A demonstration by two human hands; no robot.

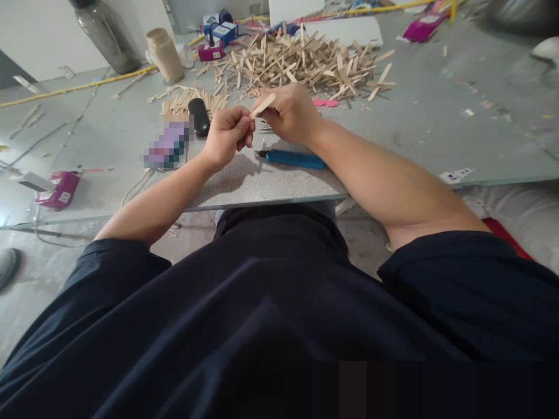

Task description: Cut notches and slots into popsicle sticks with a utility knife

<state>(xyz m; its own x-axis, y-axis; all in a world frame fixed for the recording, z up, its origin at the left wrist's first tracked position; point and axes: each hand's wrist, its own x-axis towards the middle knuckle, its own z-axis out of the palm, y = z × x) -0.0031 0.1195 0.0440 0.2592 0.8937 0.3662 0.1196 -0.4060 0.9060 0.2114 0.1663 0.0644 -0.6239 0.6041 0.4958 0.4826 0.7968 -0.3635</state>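
Pale, round-tipped wooden stick [264,105], aslant between the hands [227,134]

No lettering, brand or number can be made out.
Small white labels stand on the purple box at the left [60,185], the purple box farther back [210,52] and the blue box [226,35], their print too small to read. A white sticker [456,175] near the table [410,122] edge bears dark marks, also illegible, as is the purple packet [423,28].
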